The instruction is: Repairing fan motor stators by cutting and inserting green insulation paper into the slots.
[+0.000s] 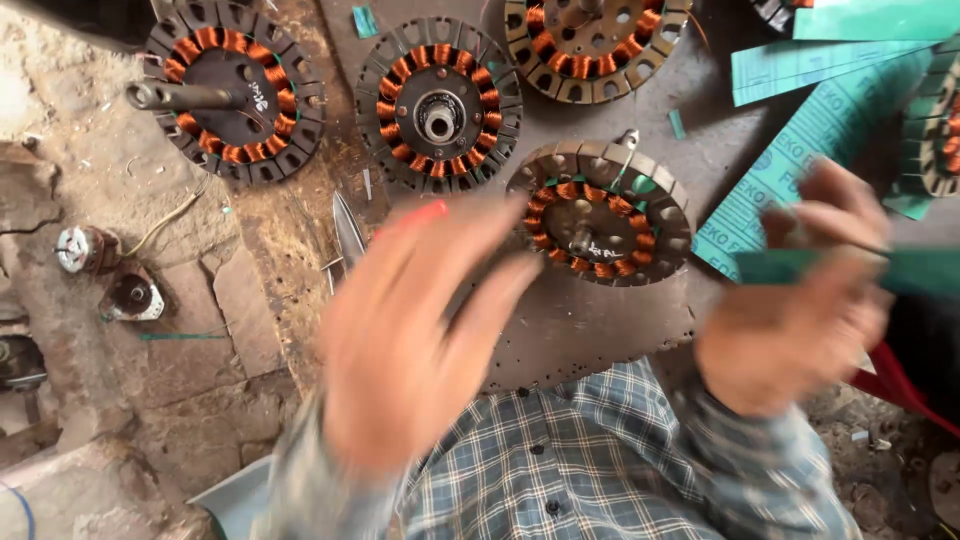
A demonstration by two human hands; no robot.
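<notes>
The left hand [400, 330] hangs blurred above the near part of the dark worktop [580, 330], its fingers spread wide and holding nothing. The right hand [800, 300], also blurred, has its fingers pinched on a dark green strip [900, 270] that runs out to the right edge of the view.

Between the two hands, a little farther off, a round motor core [598, 212] lies flat on the worktop, with copper wire coils in a ring and a short shaft in its middle. A second core [438, 105] lies beyond it to the left, and a third [235, 92] at far left has a long shaft pointing left. A fourth core [597, 45] sits at the far edge.

Green paper sheets [800, 150] lie to the right of the nearest core, partly under the right hand. A thin metal blade [347, 228] lies just left of the left hand. Checked sleeves [600, 460] fill the near edge. On the rough stone floor [100, 200] at left sit two small metal parts [105, 270].
</notes>
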